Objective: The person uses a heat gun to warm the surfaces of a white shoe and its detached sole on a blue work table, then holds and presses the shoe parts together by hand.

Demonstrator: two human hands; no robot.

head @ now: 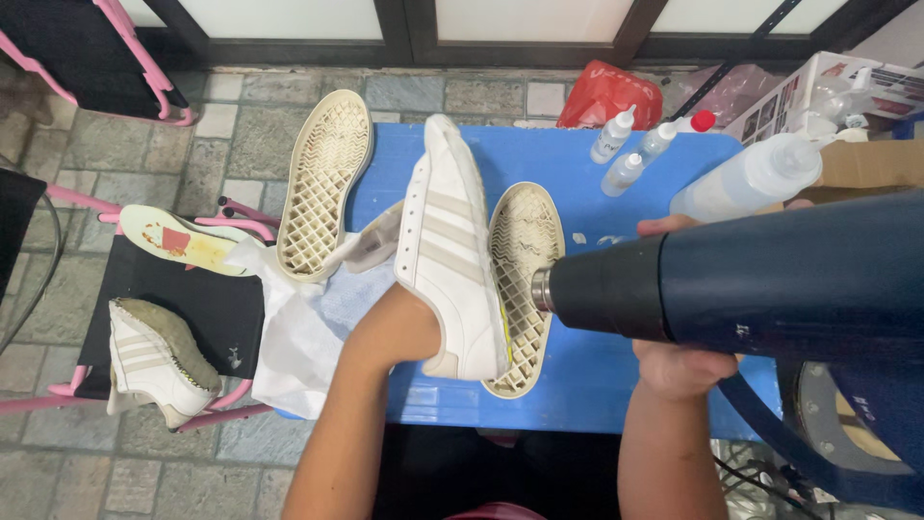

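Gripping a heat gun [751,279], right hand [679,371]; left hand [404,323] inside white sneaker [448,250] beside clear-liquid bottles [635,149].

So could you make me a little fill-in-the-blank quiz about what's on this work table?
1. The left hand is tucked inside a white ____.
2. The right hand points a dark blue heat gun at a detached ____.
3. The table under the work is coloured ____.
4. The folding stool on the left has a frame coloured ____.

Missing words: sneaker; sole; blue; pink.
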